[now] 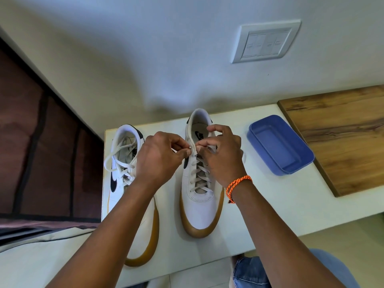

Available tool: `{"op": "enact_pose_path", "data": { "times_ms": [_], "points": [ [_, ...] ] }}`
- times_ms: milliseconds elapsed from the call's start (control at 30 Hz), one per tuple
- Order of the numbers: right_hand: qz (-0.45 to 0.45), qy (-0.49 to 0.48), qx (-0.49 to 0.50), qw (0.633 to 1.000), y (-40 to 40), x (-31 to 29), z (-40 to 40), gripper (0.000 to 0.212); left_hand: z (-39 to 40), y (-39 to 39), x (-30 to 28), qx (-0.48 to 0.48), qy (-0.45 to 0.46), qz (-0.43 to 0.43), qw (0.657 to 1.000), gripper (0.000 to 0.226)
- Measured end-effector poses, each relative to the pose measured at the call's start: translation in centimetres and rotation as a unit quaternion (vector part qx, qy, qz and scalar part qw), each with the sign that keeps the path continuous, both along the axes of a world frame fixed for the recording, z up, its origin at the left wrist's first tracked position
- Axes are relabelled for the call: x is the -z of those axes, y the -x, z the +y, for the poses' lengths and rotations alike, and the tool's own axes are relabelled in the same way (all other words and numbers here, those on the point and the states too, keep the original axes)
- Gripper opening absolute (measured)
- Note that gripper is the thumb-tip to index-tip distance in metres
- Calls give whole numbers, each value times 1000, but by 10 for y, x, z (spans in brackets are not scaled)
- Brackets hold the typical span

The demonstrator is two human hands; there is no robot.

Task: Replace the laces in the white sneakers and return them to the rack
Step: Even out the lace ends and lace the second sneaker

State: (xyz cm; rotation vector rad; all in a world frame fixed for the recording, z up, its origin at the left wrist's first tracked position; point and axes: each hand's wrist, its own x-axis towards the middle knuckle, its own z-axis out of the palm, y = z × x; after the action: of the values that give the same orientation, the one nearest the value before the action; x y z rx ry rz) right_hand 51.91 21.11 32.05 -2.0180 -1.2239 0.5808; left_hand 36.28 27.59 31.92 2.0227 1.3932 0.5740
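Two white sneakers with gum soles stand on a white table point(259, 215), toes toward me. The right sneaker point(200, 206) carries a grey lace point(200, 175) crossed through most of its eyelets. My left hand point(160, 159) pinches the lace's tip at the top left eyelet. My right hand point(223, 150), with an orange cord on its wrist, pinches the collar and lace on the other side. The left sneaker point(143, 229) lies partly under my left forearm, and its white lace point(118, 154) loops loosely over its opening.
An open blue plastic box point(280, 144) sits right of the sneakers. A wooden board point(340, 134) lies at the table's far right. The wall behind holds a switch plate point(266, 41). A dark fabric-covered rack point(41, 142) stands at left. My knee in jeans point(253, 271) shows below.
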Motion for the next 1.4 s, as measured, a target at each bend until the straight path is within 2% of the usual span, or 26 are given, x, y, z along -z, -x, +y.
{"op": "enact_pose_path", "data": {
  "times_ms": [100, 167, 300, 367, 467, 500, 567, 667, 700, 767, 833, 867, 900, 933, 967, 1033, 1067, 1100, 1133, 1167, 1233, 1300, 1400],
  "points": [
    [-143, 27, -32, 989, -1, -7, -1, 13, 0, 1, -2, -4, -12, 10, 1000, 9],
    [-184, 25, -38, 982, -1, -7, -1, 10, 0, 1, -3, -5, -17, 12, 1000, 11],
    [-129, 5, -57, 990, 1, -2, 2, 4, -1, 1, -5, -3, -34, 18, 999, 14],
    [-104, 9, -63, 993, 2, 0, 3, 7, -2, 0, -5, -4, -52, 19, 998, 13],
    [-121, 18, -62, 991, -1, 0, 2, 5, -2, -2, -4, 4, -49, 10, 999, 11],
    [-128, 20, -64, 990, -2, 0, 1, 5, -2, -2, -4, 2, -21, -18, 1000, 12],
    [-124, 18, -67, 990, -6, -3, -1, 8, 1, 0, -10, -21, 85, -140, 986, 14],
    [-100, -1, -66, 993, -9, -5, -4, 13, 5, 5, -23, -38, 219, -354, 908, 11],
    [-98, -3, -66, 993, -8, -5, -4, 14, 6, 6, -25, -32, 259, -420, 869, 10],
    [-92, -7, -68, 993, -9, -3, -5, 15, 5, 6, -28, -40, 341, -546, 764, 8],
    [-79, -12, -68, 994, -10, 0, -4, 16, 5, 5, -28, -47, 386, -619, 683, 10],
    [-70, -15, -67, 995, -11, 0, -5, 17, 6, 4, -27, -47, 394, -632, 665, 14],
    [-61, -16, -64, 996, -13, 1, -5, 17, 7, 3, -27, -57, 401, -625, 667, 17],
    [-55, -15, -63, 996, -14, 1, -5, 18, 10, 3, -27, -80, 392, -587, 704, 18],
    [-53, -14, -62, 997, -14, 1, -5, 19, 12, 2, -27, -104, 357, -513, 774, 17],
    [-57, -15, -67, 996, -16, 1, -6, 20, 14, 2, -19, -95, 209, -256, 939, 17],
    [-58, -20, -69, 996, -16, 1, -6, 21, 12, 3, -12, -59, 120, -105, 985, 21],
    [-58, -28, -70, 995, -16, 1, -6, 23, 9, 2, -7, -16, 51, 13, 998, 25],
    [-56, -35, -70, 995, -16, 1, -6, 25, 6, 1, -4, 13, 14, 71, 997, 26],
    [-53, -39, -71, 995, -16, 2, -7, 27, 4, 0, -3, 24, 1, 74, 997, 25],
    [-53, -39, -74, 995, -17, 2, -7, 30, 5, 0, -2, 28, 10, 13, 999, 23],
    [-56, -39, -77, 995, -17, 2, -8, 33, 7, 0, -8, 15, 79, -97, 992, 26],
    [-50, -42, -80, 995, -19, 2, -8, 39, 3, 0, -17, 7, 204, -284, 937, 29]
  ]
}}
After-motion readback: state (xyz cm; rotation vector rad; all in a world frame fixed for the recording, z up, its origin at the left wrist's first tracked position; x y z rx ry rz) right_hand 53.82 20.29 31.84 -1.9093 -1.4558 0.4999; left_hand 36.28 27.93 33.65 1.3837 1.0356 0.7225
